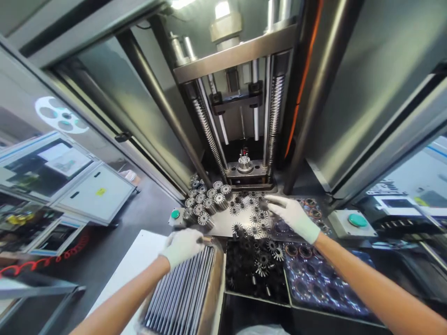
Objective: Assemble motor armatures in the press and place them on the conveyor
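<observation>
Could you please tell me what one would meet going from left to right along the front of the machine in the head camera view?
Small round green push button → stacked toothed steel discs → white-gloved right hand → large round green push button on a grey box

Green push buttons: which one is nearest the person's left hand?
The green button just above the left hand, beside the toothed steel parts. The other green button, in a grey housing, lies past the right hand.
</observation>
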Available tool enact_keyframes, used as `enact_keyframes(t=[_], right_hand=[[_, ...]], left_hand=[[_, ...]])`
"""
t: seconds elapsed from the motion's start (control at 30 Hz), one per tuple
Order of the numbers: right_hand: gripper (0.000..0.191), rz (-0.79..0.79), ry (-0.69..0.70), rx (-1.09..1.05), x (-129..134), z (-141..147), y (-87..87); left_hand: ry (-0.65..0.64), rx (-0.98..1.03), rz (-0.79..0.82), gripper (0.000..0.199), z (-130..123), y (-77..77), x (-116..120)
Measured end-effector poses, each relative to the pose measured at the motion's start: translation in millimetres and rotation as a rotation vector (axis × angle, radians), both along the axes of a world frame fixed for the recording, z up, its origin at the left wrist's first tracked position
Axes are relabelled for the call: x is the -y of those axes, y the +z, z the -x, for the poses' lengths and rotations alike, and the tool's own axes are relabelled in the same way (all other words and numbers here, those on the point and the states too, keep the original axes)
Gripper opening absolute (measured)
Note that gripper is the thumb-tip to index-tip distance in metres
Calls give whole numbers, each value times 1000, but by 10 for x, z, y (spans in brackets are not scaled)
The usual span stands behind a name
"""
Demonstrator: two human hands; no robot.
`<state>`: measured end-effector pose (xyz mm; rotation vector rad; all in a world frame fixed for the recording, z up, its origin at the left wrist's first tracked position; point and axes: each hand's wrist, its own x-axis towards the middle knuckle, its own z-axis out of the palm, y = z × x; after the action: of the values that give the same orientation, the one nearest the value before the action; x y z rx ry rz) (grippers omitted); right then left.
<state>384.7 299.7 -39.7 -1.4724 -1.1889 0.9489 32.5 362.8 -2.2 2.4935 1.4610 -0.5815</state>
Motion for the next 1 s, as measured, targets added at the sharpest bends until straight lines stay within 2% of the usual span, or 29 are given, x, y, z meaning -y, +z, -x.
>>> enact_keyframes(t=[0.07, 0.17, 0.23, 0.3, 0.33, 0.4, 0.47, 0.5, 0.63, 0.7, 0.8, 0.87, 0.93, 1.0], right_hand=[[40, -1, 20, -31, -191, 46, -1], [42, -32, -28, -85, -546, 93, 77], [43, -69, -91, -97, -829, 91, 171], [42, -97, -167, -31, -1138, 69, 279], [40, -109, -201, 27, -1294, 57, 332], [37, -128, -255, 137, -1591, 38, 421], [36, -124, -276, 209, -1845, 32, 478], [35, -111, -279, 250, -1951, 31, 495], [27, -17, -240, 446, -2211, 15, 544], [25, 23, -198, 550, -2240, 7, 580], [29, 48, -154, 703, -2171, 33, 643], [32, 60, -138, 786, -2092, 80, 684], [31, 81, -123, 843, -2030, 133, 735], [30, 94, -118, 875, -1978, 167, 801]], left_hand=[[38, -19, 26, 40, 266, -369, 235], [65, -33, -17, 52, 367, -786, 376], [77, -25, -41, 54, 396, -919, 419], [110, 73, -50, 55, 476, -960, 478], [175, 162, -43, 55, 532, -958, 513], [398, 389, 8, 52, 634, -932, 561], [619, 579, 97, 53, 658, -889, 520], [675, 637, 134, 56, 628, -862, 450], [651, 725, 169, 65, 349, -732, 0], [642, 777, 191, 68, 249, -673, -123], [648, 855, 224, 73, 222, -619, -31], [643, 883, 224, 68, 174, -579, 81], [636, 942, 214, 59, -24, -480, 73], [619, 1073, 217, 55, -409, -278, -114]])
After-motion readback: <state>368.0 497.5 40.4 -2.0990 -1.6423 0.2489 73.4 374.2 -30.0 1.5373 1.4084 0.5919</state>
